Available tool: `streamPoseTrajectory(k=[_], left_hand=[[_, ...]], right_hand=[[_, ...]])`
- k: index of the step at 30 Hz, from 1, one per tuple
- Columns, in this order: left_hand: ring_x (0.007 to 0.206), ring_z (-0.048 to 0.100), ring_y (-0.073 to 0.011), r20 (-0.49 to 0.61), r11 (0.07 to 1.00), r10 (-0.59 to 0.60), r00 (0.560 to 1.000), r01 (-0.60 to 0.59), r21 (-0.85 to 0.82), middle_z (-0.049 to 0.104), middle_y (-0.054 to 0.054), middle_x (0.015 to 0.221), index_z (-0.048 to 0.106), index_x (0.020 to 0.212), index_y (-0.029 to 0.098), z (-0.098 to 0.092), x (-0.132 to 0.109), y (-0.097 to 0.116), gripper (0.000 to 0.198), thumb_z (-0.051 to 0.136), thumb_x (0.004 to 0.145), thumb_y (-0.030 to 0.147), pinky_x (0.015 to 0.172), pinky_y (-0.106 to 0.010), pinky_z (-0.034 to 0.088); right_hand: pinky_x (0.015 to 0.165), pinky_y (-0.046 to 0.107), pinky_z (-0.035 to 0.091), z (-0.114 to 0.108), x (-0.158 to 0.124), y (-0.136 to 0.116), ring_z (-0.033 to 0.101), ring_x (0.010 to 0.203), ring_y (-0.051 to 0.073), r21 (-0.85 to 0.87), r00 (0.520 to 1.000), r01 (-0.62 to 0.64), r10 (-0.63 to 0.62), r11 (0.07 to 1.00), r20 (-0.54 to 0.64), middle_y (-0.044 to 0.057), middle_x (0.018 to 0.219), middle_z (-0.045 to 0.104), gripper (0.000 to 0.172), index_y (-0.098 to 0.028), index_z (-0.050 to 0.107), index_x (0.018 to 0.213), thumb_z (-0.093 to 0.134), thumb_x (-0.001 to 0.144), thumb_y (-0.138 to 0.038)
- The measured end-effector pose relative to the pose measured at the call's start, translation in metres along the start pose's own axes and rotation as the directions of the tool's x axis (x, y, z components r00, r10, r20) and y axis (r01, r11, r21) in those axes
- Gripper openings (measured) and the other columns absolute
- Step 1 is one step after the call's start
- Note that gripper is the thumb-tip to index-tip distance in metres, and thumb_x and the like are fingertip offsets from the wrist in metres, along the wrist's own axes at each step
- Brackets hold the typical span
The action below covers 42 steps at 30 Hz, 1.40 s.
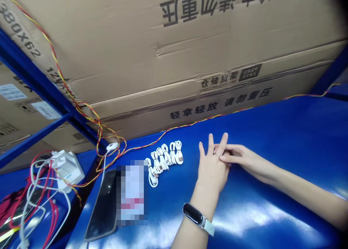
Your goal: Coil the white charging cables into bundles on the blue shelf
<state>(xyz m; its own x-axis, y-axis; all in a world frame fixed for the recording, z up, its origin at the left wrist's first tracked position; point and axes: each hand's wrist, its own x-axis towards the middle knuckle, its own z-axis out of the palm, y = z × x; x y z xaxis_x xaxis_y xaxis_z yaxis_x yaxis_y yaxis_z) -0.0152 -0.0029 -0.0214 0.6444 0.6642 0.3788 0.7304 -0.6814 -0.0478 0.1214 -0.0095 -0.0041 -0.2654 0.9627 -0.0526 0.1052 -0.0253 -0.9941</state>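
Left hand [212,168] splayed palm-down; right hand [238,155] pinching at ring [218,155].

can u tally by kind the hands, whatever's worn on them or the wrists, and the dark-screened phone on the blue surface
Hands: 2 (left hand, right hand)
Ring: 1, on a finger of the left hand
Wristband: 1, on the left wrist
Dark-screened phone: 1, on the blue surface
Total: 5
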Motion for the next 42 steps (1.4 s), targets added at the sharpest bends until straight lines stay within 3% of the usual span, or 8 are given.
streamPoseTrajectory(k=[8, 22, 34, 42], left_hand=[[0.140, 0.003, -0.0312, -0.026, 0.998, -0.018, 0.999, 0.020, 0.055, 0.008, 0.007, 0.153, 0.045, 0.132, 0.028, 0.0020, 0.0010, 0.0015, 0.046, 0.044, 0.086, 0.030, 0.108, -0.059, 0.025], [0.139, 0.005, -0.0312, -0.020, 0.998, -0.004, 1.000, 0.006, 0.069, 0.005, 0.008, 0.153, 0.053, 0.125, 0.027, 0.0021, 0.0004, 0.0019, 0.040, 0.040, 0.087, 0.029, 0.108, -0.059, 0.026], [0.139, 0.007, -0.0324, 0.011, 1.000, -0.012, 1.000, 0.012, -0.011, 0.003, 0.007, 0.153, 0.053, 0.124, 0.025, 0.0032, -0.0011, 0.0031, 0.040, 0.034, 0.089, 0.025, 0.106, -0.061, 0.026], [0.139, 0.007, -0.0338, 0.030, 0.993, -0.074, 0.997, 0.076, -0.094, -0.001, 0.004, 0.154, 0.039, 0.136, 0.025, 0.0021, -0.0008, 0.0052, 0.050, 0.042, 0.086, 0.029, 0.104, -0.061, 0.030]], right_hand=[[0.088, 0.037, 0.046, 0.0027, -0.0010, 0.0001, 0.057, 0.106, 0.030, 0.007, 0.998, -0.024, 0.025, 1.000, -0.049, 0.006, 0.106, 0.068, 0.037, -0.024, 0.067, 0.108, 0.063, 0.076, -0.041], [0.089, 0.040, 0.046, 0.0024, 0.0012, 0.0039, 0.058, 0.105, 0.029, -0.032, 0.996, -0.030, 0.027, 0.999, -0.089, 0.007, 0.106, 0.068, 0.041, -0.020, 0.065, 0.110, 0.064, 0.073, -0.038], [0.088, 0.044, 0.047, 0.0012, 0.0029, 0.0071, 0.059, 0.102, 0.033, -0.112, 0.995, 0.017, -0.028, 0.994, -0.101, 0.005, 0.103, 0.069, 0.035, -0.026, 0.070, 0.103, 0.063, 0.071, -0.038], [0.092, 0.042, 0.044, 0.0022, 0.0006, 0.0007, 0.057, 0.105, 0.032, -0.097, 0.996, 0.031, -0.039, 0.995, -0.085, 0.006, 0.110, 0.066, 0.034, -0.026, 0.070, 0.102, 0.063, 0.074, -0.042]])
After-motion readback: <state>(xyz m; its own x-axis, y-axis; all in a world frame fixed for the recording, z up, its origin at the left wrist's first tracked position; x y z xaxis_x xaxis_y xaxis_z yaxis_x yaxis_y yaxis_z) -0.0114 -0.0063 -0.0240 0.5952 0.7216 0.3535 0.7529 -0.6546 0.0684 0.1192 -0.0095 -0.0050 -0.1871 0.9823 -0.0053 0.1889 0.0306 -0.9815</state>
